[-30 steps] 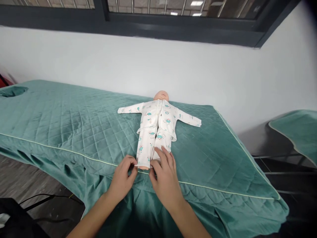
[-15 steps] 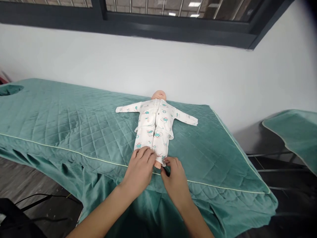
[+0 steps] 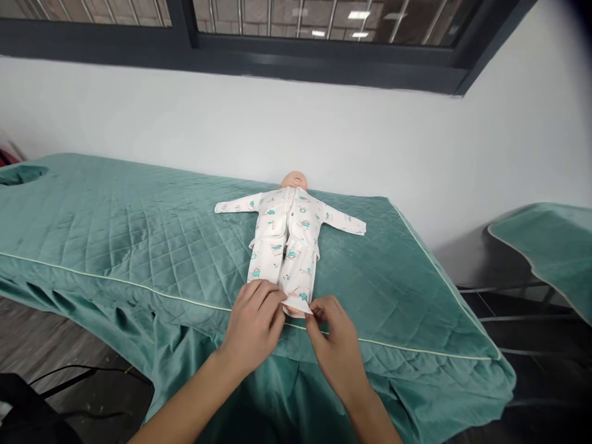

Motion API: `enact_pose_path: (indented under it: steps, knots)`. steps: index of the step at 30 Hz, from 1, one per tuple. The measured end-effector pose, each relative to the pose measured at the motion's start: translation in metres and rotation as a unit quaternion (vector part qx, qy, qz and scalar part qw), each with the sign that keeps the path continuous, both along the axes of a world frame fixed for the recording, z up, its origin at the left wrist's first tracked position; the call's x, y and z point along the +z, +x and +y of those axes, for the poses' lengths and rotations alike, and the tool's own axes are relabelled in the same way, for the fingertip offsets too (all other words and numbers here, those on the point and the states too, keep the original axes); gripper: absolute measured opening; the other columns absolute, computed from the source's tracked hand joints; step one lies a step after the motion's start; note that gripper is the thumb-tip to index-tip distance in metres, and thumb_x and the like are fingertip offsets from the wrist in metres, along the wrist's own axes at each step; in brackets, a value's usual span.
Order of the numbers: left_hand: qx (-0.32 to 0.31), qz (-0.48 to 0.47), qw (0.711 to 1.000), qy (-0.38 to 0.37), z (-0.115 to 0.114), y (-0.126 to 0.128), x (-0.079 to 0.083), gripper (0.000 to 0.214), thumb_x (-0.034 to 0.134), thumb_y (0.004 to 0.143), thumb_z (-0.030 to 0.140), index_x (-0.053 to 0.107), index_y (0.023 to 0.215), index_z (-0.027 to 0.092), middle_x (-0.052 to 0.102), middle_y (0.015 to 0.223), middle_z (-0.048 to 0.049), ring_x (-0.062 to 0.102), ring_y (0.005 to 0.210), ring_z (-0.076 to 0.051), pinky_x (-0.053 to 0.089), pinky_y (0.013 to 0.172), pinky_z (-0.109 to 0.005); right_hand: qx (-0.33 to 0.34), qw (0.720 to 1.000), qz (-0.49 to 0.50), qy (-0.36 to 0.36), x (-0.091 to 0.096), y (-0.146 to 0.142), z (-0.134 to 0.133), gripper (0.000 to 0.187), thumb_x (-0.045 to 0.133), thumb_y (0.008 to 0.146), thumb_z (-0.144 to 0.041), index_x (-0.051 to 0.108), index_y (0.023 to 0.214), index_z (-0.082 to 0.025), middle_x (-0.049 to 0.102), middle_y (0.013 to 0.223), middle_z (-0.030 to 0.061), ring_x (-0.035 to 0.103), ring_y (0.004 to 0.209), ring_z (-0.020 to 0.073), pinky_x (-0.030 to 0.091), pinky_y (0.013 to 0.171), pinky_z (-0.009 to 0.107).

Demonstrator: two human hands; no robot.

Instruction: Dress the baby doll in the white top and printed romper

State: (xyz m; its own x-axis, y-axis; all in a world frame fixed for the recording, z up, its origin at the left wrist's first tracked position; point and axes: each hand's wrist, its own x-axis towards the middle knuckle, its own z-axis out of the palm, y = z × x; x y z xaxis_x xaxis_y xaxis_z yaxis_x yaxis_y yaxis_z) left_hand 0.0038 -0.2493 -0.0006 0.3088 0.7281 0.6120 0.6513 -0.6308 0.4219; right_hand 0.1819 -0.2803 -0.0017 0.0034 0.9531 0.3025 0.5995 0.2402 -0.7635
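A baby doll [image 3: 295,180] lies on its back, its head toward the wall and its legs toward me. It wears a white printed jacket [image 3: 303,216] with the sleeves spread, and matching white trousers [image 3: 298,268]. My left hand [image 3: 256,314] is closed on one side of a trouser cuff at the foot end. At the cuff's other side, my right hand [image 3: 333,333] pinches the edge between thumb and fingers. The cuff is stretched between both hands, with part of a foot showing inside it. My left hand covers the other leg's end.
The doll rests on a bed with a green quilted cover [image 3: 185,234], close to its front edge. Behind is a white wall [image 3: 277,123] below a dark window frame [image 3: 324,61]. A green-covered seat or table [image 3: 550,240] stands at the right. A dark object [image 3: 32,407] is at lower left.
The trouser cuff is now pulled wide between my hands and covers more of the foot. My right hand has shifted slightly right. The doll's legs have moved a little apart.
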Motion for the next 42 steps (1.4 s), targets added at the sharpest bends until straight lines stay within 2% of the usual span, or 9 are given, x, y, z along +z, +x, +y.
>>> enact_pose_path:
  steps: [7, 12, 16, 20, 23, 26, 31, 38, 42]
  knots:
    - [-0.021, -0.013, 1.0, -0.004, 0.0, -0.014, -0.009, 0.022, 0.055, 0.09, 0.01, 0.06, 0.109, 0.019, 0.064, 0.108, -0.006, 0.053, 0.111, -0.023, 0.044, 0.099, -0.041, 0.042, 0.997, -0.044, -0.057, -0.015, 0.007, -0.003, 0.016, 0.046, 0.093, -0.014, 0.058, 0.099, -0.023, 0.058, 0.101, 0.0054, 0.059, 0.088, 0.019, 0.049, 0.077, 0.033]
    - [0.052, -0.12, 0.99, -0.046, 0.048, -0.036, 0.004, 0.015, 0.051, 0.095, 0.018, 0.062, 0.104, 0.02, 0.066, 0.103, -0.0051, 0.057, 0.102, -0.02, 0.046, 0.093, -0.038, 0.037, 0.999, -0.015, -0.037, -0.001, 0.025, 0.025, 0.018, 0.046, 0.091, -0.016, 0.057, 0.104, -0.022, 0.059, 0.096, 0.0046, 0.059, 0.083, 0.0181, 0.05, 0.076, 0.033]
    - [0.099, -0.197, 0.968, -0.12, 0.128, -0.034, 0.021, 0.015, 0.054, 0.092, 0.025, 0.065, 0.101, 0.021, 0.069, 0.107, -0.006, 0.061, 0.099, -0.02, 0.048, 0.085, -0.034, -0.011, 1.0, -0.008, -0.003, 0.022, 0.028, 0.09, 0.015, 0.051, 0.092, -0.028, 0.059, 0.103, -0.022, 0.062, 0.098, 0.006, 0.06, 0.086, 0.0197, 0.05, 0.076, 0.034]
    - [0.082, -0.243, 0.955, -0.145, 0.222, -0.01, 0.038, 0.019, 0.054, 0.09, 0.028, 0.068, 0.101, 0.019, 0.072, 0.102, -0.0064, 0.065, 0.092, -0.019, 0.049, 0.082, -0.031, -0.094, 0.995, 0.023, 0.034, 0.043, 0.024, 0.191, 0.017, 0.055, 0.086, -0.034, 0.061, 0.096, -0.021, 0.066, 0.094, 0.0061, 0.06, 0.081, 0.0201, 0.049, 0.075, 0.035]
    - [0.085, -0.169, 0.969, -0.159, 0.281, 0.013, 0.049, 0.021, 0.055, 0.088, 0.025, 0.072, 0.097, 0.017, 0.075, 0.099, -0.0079, 0.066, 0.091, -0.021, 0.048, 0.086, -0.033, -0.158, 0.986, 0.029, 0.045, 0.053, 0.02, 0.266, 0.016, 0.056, 0.085, -0.035, 0.06, 0.092, -0.022, 0.067, 0.09, 0.0046, 0.061, 0.082, 0.0202, 0.046, 0.076, 0.034]
    - [0.067, -0.112, 0.973, -0.193, 0.318, 0.031, 0.055, 0.02, 0.056, 0.088, 0.026, 0.074, 0.091, 0.018, 0.076, 0.096, -0.0082, 0.067, 0.09, -0.022, 0.046, 0.084, -0.033, -0.157, 0.988, -0.015, 0.009, 0.055, 0.014, 0.313, 0.021, 0.056, 0.085, -0.043, 0.057, 0.081, -0.022, 0.066, 0.08, 0.0027, 0.058, 0.076, 0.0198, 0.042, 0.071, 0.033]
    - [0.031, -0.112, 0.962, -0.249, 0.331, 0.041, 0.052, 0.011, 0.06, 0.083, 0.024, 0.07, 0.086, 0.02, 0.075, 0.09, -0.0042, 0.065, 0.08, -0.019, 0.044, 0.073, -0.03, -0.138, 0.988, -0.05, -0.049, 0.051, 0.006, 0.323, 0.033, 0.062, 0.082, -0.054, 0.052, 0.08, -0.023, 0.064, 0.078, 0.0015, 0.056, 0.073, 0.0191, 0.039, 0.066, 0.032]
    - [-0.002, -0.284, 0.914, -0.291, 0.328, 0.044, 0.051, 0.009, 0.064, 0.081, 0.026, 0.065, 0.084, 0.018, 0.069, 0.076, -0.0018, 0.063, 0.067, -0.015, 0.046, 0.065, -0.027, -0.113, 0.99, 0.006, -0.088, 0.051, 0.009, 0.321, 0.045, 0.062, 0.078, -0.068, 0.057, 0.08, -0.022, 0.067, 0.083, 0.0014, 0.059, 0.076, 0.019, 0.04, 0.067, 0.031]
    - [-0.027, -0.319, 0.905, -0.281, 0.325, 0.05, 0.052, 0.011, 0.064, 0.082, 0.027, 0.066, 0.086, 0.017, 0.069, 0.074, -0.0025, 0.063, 0.067, -0.015, 0.047, 0.066, -0.027, -0.1, 0.992, 0.019, -0.076, 0.047, 0.013, 0.324, 0.038, 0.063, 0.078, -0.06, 0.058, 0.078, -0.022, 0.066, 0.077, 0.0012, 0.056, 0.069, 0.0176, 0.039, 0.063, 0.031]
